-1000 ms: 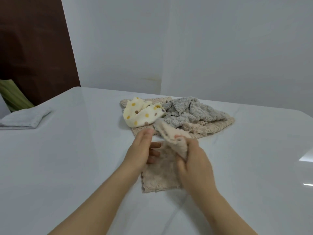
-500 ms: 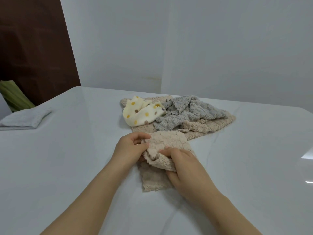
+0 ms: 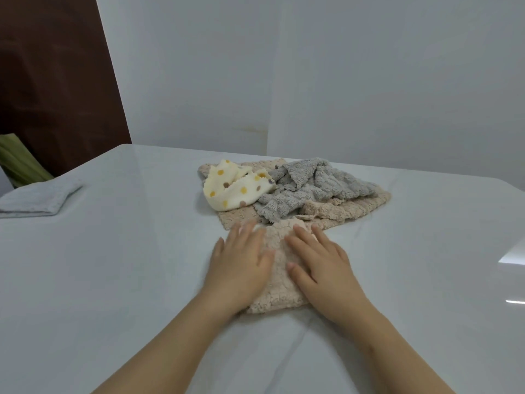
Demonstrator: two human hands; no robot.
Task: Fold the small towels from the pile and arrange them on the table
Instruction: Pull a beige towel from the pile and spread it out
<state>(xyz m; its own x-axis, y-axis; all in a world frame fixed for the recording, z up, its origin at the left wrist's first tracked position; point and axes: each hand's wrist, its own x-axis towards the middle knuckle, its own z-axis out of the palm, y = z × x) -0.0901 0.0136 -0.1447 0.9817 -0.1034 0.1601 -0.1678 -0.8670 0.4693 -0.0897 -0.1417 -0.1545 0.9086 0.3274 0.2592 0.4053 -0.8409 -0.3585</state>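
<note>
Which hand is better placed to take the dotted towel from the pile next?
Probably the left hand: the dotted towel lies straight beyond it, while the right hand faces the grey towel.

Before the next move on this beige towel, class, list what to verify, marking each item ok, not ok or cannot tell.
1. Both the left hand and right hand flat on the beige towel: ok.
2. That towel lying flat on the table: ok.
3. Folded edges lined up: cannot tell, hands cover them.
4. Towel clear of the pile: not ok, far edge meets it.
5. Bare table beside the folded grey towel: ok.
</note>
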